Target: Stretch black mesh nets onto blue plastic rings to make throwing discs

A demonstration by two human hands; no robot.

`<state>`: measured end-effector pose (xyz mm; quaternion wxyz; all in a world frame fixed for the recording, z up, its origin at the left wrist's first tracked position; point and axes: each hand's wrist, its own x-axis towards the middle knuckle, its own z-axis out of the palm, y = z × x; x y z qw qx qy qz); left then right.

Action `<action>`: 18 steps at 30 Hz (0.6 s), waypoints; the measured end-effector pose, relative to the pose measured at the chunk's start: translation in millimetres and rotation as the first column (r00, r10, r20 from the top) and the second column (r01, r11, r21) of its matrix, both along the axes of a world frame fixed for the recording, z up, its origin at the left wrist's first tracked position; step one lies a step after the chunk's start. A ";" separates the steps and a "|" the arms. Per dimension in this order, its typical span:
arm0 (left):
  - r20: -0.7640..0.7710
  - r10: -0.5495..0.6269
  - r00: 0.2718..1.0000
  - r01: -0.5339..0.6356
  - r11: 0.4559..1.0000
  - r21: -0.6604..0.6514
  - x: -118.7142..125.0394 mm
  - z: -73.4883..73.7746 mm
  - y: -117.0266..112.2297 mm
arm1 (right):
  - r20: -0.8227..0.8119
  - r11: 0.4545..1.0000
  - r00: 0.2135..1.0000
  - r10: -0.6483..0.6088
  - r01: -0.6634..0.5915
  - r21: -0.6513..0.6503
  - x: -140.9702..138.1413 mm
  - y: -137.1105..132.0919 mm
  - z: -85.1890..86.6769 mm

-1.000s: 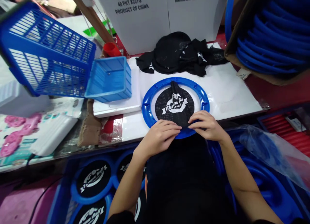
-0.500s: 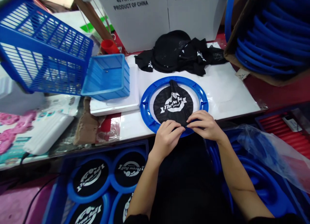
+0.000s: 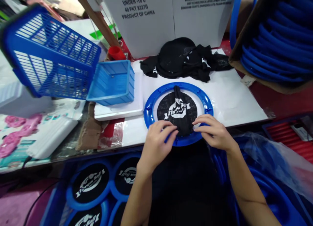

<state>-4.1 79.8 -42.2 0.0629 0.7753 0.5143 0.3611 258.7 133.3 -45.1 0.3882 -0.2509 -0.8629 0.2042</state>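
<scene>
- My grip: left hand (image 3: 156, 141) nearly closed, right hand (image 3: 216, 134) slightly parted, by the lower edge of the black mesh (image 3: 177, 110); I couldn't tell whether either pinched it.
- Mid-frame, the mesh met the blue ring (image 3: 208, 105) top and bottom; side gaps seemed undone.
- Covered discs (image 3: 89, 185) lay lower left.

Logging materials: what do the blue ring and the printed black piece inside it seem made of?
Blue ring: probably moulded plastic, glossy, judging by bright highlights along its rim. Printed black piece: likely matte mesh fabric, since fine holes and a soft fold show.
</scene>
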 end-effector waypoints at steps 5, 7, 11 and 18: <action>-0.072 0.365 0.928 -0.365 0.931 0.014 -24.6 -8.4 44.1 | 0.200 0.995 0.977 0.071 -0.056 -0.082 -29.6 54.9 23.2; -0.133 0.407 0.904 -0.411 0.911 -0.006 -20.0 -15.2 55.2 | 0.373 0.990 0.918 0.137 -0.133 -0.037 -56.0 86.3 29.4; -0.297 0.384 0.874 -0.414 0.909 -0.041 -6.6 -25.3 59.6 | 0.657 0.968 0.731 0.186 -0.253 0.008 -108.7 134.1 29.9; -0.247 -0.025 0.969 -0.012 0.989 -0.147 -39.4 -25.8 78.0 | 0.781 0.911 0.598 0.179 -0.401 0.098 -116.6 151.9 27.3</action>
